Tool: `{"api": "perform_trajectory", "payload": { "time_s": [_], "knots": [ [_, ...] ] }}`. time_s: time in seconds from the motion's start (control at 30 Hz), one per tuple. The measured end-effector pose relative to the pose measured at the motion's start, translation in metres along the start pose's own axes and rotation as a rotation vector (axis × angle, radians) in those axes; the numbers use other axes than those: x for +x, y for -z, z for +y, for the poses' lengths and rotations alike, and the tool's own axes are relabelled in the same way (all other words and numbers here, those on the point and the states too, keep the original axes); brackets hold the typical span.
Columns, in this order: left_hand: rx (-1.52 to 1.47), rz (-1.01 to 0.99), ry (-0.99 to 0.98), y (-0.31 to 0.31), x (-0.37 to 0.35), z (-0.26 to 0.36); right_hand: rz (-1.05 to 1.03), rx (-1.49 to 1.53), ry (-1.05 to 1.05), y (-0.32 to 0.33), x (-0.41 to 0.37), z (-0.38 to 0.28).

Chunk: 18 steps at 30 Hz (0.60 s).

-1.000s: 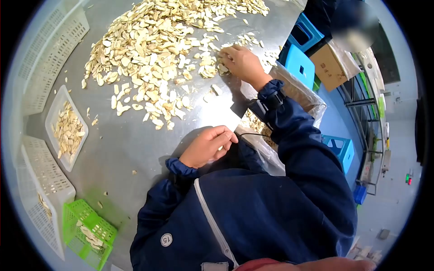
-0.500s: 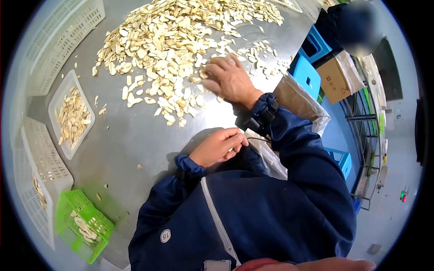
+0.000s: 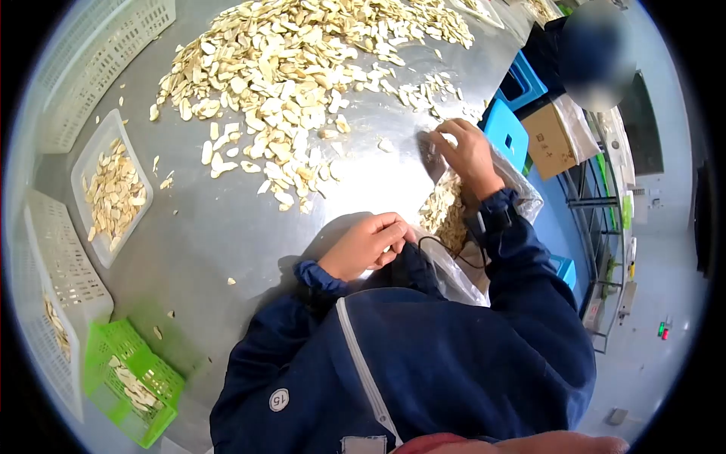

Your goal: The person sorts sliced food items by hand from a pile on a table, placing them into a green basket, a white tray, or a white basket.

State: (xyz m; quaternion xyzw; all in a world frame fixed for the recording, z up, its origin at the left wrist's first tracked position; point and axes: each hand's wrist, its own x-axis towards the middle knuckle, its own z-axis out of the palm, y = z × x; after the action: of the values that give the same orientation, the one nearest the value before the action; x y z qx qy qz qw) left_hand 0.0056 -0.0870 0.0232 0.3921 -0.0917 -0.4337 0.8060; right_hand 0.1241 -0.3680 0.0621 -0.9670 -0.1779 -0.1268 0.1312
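Observation:
My right hand (image 3: 470, 157) is closed at the table's right edge, with a pale dried slice (image 3: 450, 140) between thumb and fingers. It hangs beside a plastic-lined container (image 3: 525, 198) full of similar slices (image 3: 445, 216). My left hand (image 3: 364, 247) is curled near the table's front edge; what its fingers hold, if anything, is hidden. A thin dark cord (image 3: 423, 240) runs close to its fingertips. Ahead lies a large heap of pale slices (image 3: 280, 76) on the metal table (image 3: 234, 227), with several loose ones around its near side.
A white tray (image 3: 78, 178) of slices stands on the left. White perforated baskets (image 3: 113, 64) and a green basket (image 3: 168, 371) line that side. To the right are blue stools (image 3: 505, 136), a cardboard box (image 3: 550, 140) and a person in dark clothing (image 3: 548, 53).
My right hand has moved right, from the heap's near edge to the table edge above the lined container. The slices inside that container now show. My left hand stays in place.

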Motion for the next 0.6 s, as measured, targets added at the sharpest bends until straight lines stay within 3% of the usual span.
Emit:
{"api": "perform_trajectory", "payload": {
  "time_s": [0.13, 0.17, 0.27, 0.37, 0.47, 0.5, 0.6],
  "knots": [
    [-0.102, 0.05, -0.066, 0.002, 0.0, 0.001, 0.069, 0.025, 0.222, -0.034, 0.076, -0.026],
    [-0.138, 0.054, -0.09, 0.003, 0.0, 0.001, 0.056, 0.057, 0.181, -0.044, 0.096, -0.031],
    [-0.248, 0.099, -0.131, 0.003, -0.003, 0.006, 0.218, -0.025, 0.302, -0.085, 0.138, -0.017],
    [-0.299, 0.126, -0.155, 0.006, -0.003, 0.005, 0.011, -0.312, 0.443, -0.095, 0.149, 0.009],
    [-0.4, 0.157, -0.179, 0.008, -0.001, 0.002, -0.034, -0.178, 0.116, -0.065, 0.128, -0.018],
    [-0.437, 0.173, -0.18, 0.009, -0.001, 0.0, -0.023, -0.127, 0.13, -0.06, 0.12, -0.016],
    [-0.595, 0.182, -0.246, 0.017, 0.005, -0.006, -0.371, 0.233, -0.103, -0.028, 0.109, -0.048]
  ]
}}
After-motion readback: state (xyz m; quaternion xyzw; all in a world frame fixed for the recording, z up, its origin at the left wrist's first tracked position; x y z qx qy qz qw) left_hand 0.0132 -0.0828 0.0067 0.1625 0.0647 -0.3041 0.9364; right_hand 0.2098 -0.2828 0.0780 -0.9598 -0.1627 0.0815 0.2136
